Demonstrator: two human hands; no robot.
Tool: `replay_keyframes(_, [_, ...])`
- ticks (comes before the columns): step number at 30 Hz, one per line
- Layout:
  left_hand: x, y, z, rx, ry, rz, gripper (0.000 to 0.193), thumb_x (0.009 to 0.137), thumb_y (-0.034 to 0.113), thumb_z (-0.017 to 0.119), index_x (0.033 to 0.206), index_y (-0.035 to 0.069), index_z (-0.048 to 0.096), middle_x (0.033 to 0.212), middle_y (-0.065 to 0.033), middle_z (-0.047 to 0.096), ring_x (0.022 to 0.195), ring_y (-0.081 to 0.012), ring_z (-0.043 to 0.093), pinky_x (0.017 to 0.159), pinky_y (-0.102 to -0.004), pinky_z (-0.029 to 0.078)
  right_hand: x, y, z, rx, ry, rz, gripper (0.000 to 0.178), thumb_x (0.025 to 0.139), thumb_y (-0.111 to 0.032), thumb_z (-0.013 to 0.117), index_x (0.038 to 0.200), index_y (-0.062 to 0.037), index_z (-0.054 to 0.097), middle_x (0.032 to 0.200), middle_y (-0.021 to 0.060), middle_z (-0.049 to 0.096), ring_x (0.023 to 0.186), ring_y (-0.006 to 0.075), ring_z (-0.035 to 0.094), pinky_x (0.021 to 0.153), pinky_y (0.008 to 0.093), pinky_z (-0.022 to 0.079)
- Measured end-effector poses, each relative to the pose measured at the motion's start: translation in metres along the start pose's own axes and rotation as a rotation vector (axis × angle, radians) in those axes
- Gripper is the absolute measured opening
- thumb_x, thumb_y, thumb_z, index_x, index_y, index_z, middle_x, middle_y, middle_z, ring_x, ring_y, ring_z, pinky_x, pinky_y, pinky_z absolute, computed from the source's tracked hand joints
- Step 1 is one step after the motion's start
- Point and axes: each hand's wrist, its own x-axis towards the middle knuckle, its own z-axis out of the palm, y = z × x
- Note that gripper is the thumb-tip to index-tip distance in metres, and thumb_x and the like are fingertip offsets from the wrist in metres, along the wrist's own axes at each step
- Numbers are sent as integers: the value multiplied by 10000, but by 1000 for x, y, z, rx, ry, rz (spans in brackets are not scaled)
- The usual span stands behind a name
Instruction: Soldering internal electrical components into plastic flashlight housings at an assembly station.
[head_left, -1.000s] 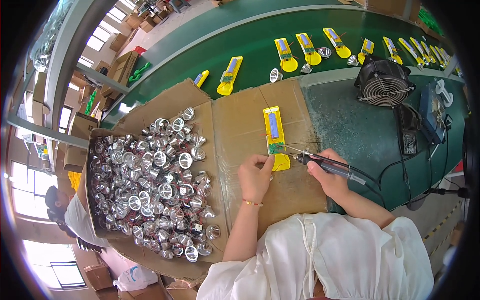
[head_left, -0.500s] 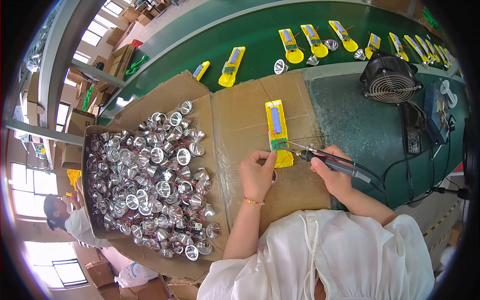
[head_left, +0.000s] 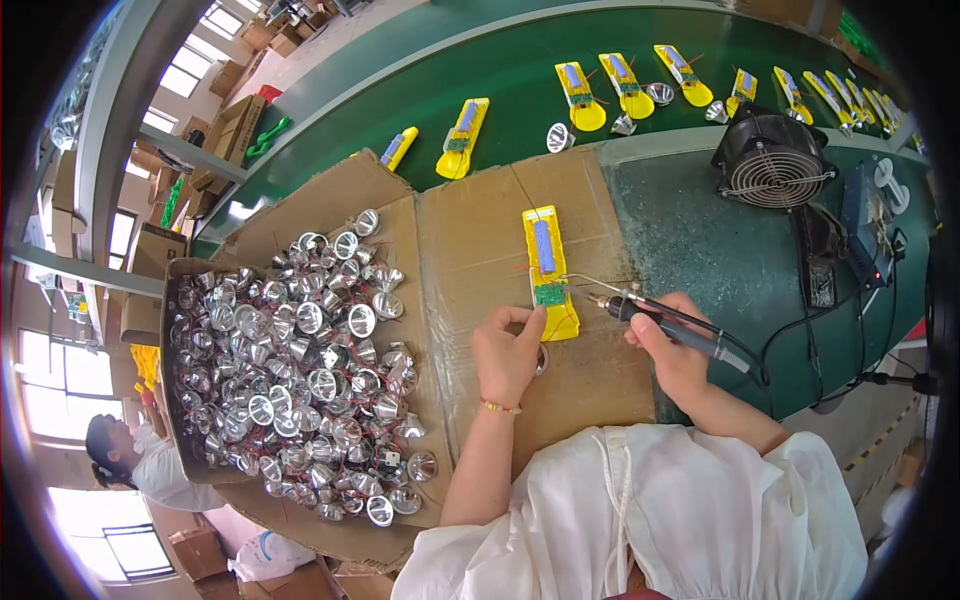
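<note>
A yellow flashlight half-shell (head_left: 548,265) with a blue battery and a small green circuit board lies on a flattened cardboard sheet (head_left: 470,250). My left hand (head_left: 507,352) pinches its near end beside the board, with a silver reflector cup (head_left: 541,360) partly hidden under the fingers. My right hand (head_left: 672,352) grips a black-handled soldering iron (head_left: 660,320). Its tip points left and sits close to the circuit board.
An open cardboard box (head_left: 185,400) heaped with several silver reflector cups sits at left. On the green conveyor belt (head_left: 500,80) lie several yellow shells and loose cups. A black fan (head_left: 772,160) and a soldering station (head_left: 865,225) stand at right. Another person (head_left: 140,460) sits lower left.
My left hand has shifted slightly up onto the near end of the yellow shell. The soldering iron tip has stayed close to the circuit board.
</note>
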Motion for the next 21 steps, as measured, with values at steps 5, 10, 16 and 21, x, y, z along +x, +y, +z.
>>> replay_keyframes(5, [1,-1,-2,21,-1,4,198,742,159,687,719,-25,618,688,-125,613,618,-201,582,603,-308,446,-2,-5,-11,80,32,107,137,808,-74,634,854,-1,527,712,76,616,632,86,581,552,202,467])
replay_keyframes(10, [-7,6,-2,-142,10,36,181,741,140,692,849,6,633,782,-113,606,668,-203,585,619,-302,460,-5,-1,-18,46,7,98,119,820,-72,603,882,-1,532,750,77,594,635,110,593,581,235,509])
replay_keyframes(16, [-19,6,0,168,-37,498,172,715,105,711,880,73,679,1030,-117,524,957,-247,510,761,-332,440,-3,2,-18,40,-9,46,136,804,-81,637,847,-6,532,701,65,619,624,80,571,551,214,458])
replay_keyframes(21, [-14,1,6,181,25,460,119,719,99,705,819,48,666,1020,-118,529,948,-248,510,745,-324,443,-3,7,-19,-1,-22,17,144,798,-93,644,840,-7,536,681,52,619,605,69,565,534,206,443])
